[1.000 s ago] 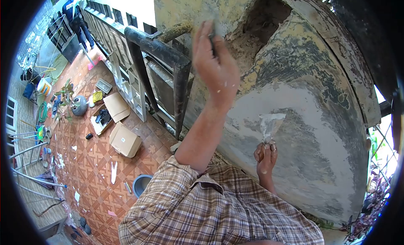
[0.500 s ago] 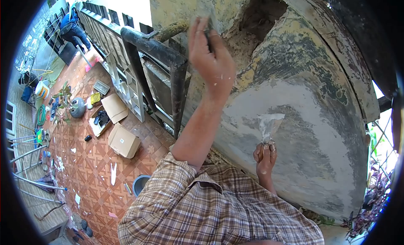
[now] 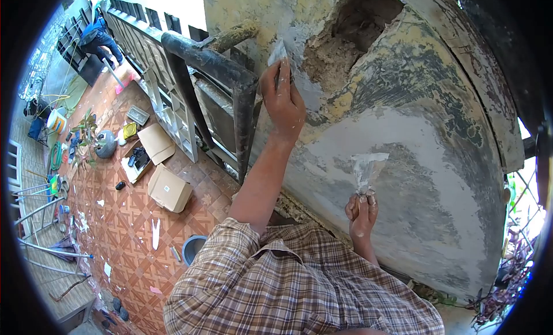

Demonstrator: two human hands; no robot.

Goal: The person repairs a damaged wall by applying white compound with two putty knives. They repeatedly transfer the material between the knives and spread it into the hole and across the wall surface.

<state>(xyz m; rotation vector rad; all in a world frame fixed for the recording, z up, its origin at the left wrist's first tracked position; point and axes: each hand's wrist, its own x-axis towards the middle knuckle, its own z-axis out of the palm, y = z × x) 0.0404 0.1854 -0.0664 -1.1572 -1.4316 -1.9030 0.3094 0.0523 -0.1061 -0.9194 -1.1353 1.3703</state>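
Observation:
My left hand (image 3: 283, 104), raised against the wall at upper middle, is closed around a small putty knife (image 3: 279, 51). Its blade lies at the grey patch of wet filler (image 3: 296, 44) beside a jagged hole (image 3: 368, 21); the handle is mostly hidden by my fingers. Lower right, my right hand (image 3: 362, 217) grips a second putty knife (image 3: 368, 168) by its handle, wide blade pointing up. Whitish filler coats that blade and smears the fingers. Behind both hands stands the wall (image 3: 403, 214), with grey filler over worn yellow and black paint.
A black metal railing (image 3: 213, 67) stands close to my left forearm. On the tiled floor lie cardboard boxes (image 3: 170, 188), a blue-grey basin (image 3: 193, 250) and a potted plant (image 3: 105, 145). Another person (image 3: 98, 41) bends near the far gate.
My left hand has moved down and slightly left along the wall, and its knife blade now shows clearly. The right hand with its knife has stayed nearly still.

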